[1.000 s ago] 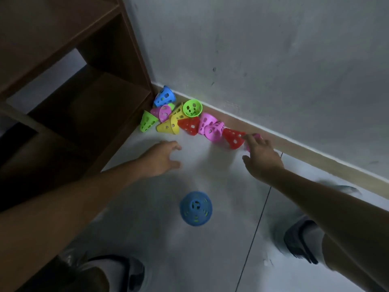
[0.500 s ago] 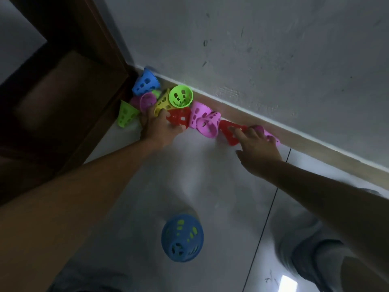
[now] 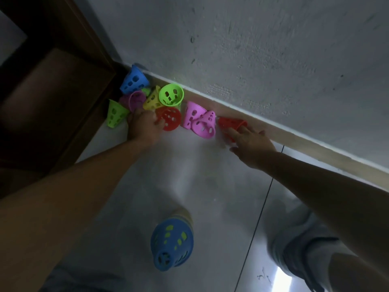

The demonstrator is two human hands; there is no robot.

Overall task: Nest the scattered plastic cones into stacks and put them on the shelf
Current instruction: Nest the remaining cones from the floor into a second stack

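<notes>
Plastic cones (image 3: 171, 94) are lying clustered at twelve o'clock along the wall, probably light, stiff and slippery. The left hand (image 3: 144, 127) is pinching a red cone (image 3: 169, 118) by its rim; the right hand (image 3: 251, 144), fingers straight, is touching another red cone (image 3: 229, 122).

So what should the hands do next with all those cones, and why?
Probably close the right hand on the red cone by the baseboard: its fingers already lie on that cone, which is on its side. The left hand is at another red cone, so the two reds could then be nested.
</notes>
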